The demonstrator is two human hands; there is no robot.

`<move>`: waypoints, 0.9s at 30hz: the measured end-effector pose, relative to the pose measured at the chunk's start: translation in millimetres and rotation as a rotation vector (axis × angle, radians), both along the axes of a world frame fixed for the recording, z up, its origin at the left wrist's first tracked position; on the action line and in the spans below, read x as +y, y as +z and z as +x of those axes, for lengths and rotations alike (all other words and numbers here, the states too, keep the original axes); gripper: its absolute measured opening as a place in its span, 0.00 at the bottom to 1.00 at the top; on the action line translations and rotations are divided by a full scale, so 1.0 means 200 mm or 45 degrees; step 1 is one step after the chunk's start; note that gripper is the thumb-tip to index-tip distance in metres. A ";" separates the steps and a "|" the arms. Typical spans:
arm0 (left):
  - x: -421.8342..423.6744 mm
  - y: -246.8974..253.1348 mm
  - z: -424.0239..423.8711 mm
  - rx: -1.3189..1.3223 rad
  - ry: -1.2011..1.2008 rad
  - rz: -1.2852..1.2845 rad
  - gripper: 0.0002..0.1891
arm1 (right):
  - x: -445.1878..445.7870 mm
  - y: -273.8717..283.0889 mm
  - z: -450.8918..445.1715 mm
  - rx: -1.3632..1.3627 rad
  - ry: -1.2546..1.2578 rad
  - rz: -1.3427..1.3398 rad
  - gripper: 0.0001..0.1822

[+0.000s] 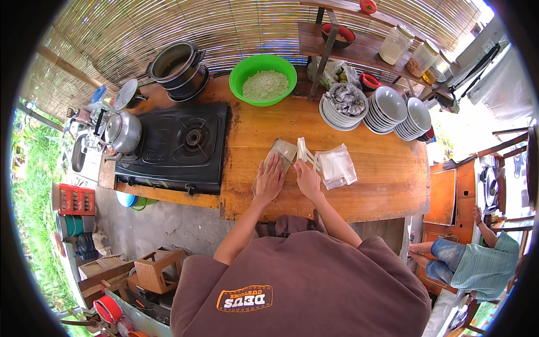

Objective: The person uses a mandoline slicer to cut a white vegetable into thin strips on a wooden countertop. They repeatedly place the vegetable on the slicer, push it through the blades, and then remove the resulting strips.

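Observation:
My left hand (269,179) lies flat on a worn grey-brown chopping board (284,146), fingers pointing away from me. My right hand (308,179) is closed at the board's right edge around what looks like the handle of a knife (288,158), whose thin blade reaches over the board by my left fingertips. Just beyond my right hand lie pale, narrow strips (301,148); their material is hard to tell. Right of them a clear plastic packet with white contents (336,166) rests on the wooden table (387,168).
A black gas stove (172,147) with a metal kettle (123,131) stands left. At the back are a dark pot (177,69) and a green basin (240,90) of pale pieces. Stacked bowls (389,105) sit below a shelf (358,42). Another person (484,261) is far right.

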State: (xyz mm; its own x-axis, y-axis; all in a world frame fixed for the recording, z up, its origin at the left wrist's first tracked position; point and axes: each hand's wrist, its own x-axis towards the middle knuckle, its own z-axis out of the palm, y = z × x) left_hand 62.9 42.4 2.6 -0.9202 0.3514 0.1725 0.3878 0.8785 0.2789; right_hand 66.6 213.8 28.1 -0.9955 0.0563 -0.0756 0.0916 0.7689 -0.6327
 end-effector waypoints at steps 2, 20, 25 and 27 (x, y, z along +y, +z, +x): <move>0.00 -0.01 0.00 -0.013 0.000 -0.002 0.29 | 0.01 0.01 0.03 0.016 0.017 -0.040 0.09; -0.03 0.01 0.03 0.002 0.034 0.109 0.28 | -0.01 0.06 0.07 -0.040 0.025 0.010 0.10; -0.04 0.03 0.04 0.025 0.032 0.172 0.27 | -0.02 0.03 0.04 -0.036 0.016 -0.012 0.10; -0.05 0.03 0.05 0.033 0.041 0.174 0.27 | -0.02 0.03 0.05 -0.020 0.031 -0.035 0.10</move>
State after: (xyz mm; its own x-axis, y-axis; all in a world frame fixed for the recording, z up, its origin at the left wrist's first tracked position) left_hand 72.2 33.2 8.4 -0.9253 0.2933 0.2406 0.3686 0.8452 0.3871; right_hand 76.1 209.4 34.1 -0.9952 0.0301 -0.0928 0.0836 0.7533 -0.6523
